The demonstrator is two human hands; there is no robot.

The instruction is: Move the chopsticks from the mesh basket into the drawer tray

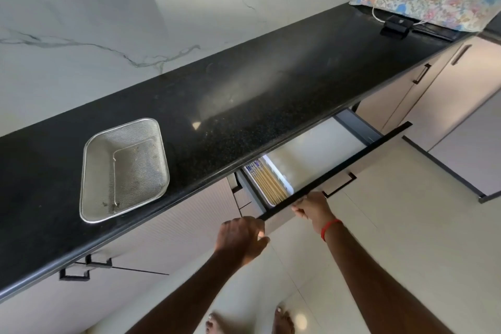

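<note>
We see the chopsticks (271, 181) lying side by side in a white tray (282, 174) at the left end of the open drawer (336, 160), under the counter's edge. Our right hand (311, 209) presses on the drawer front just right of the tray, fingers curled over its top edge. Our left hand (241, 236) sits at the drawer front's left corner, loosely curled; we cannot tell whether it grips. Left of the drawer, on the black counter (244, 89), sits the mesh basket (123, 168), holding no chopsticks.
</note>
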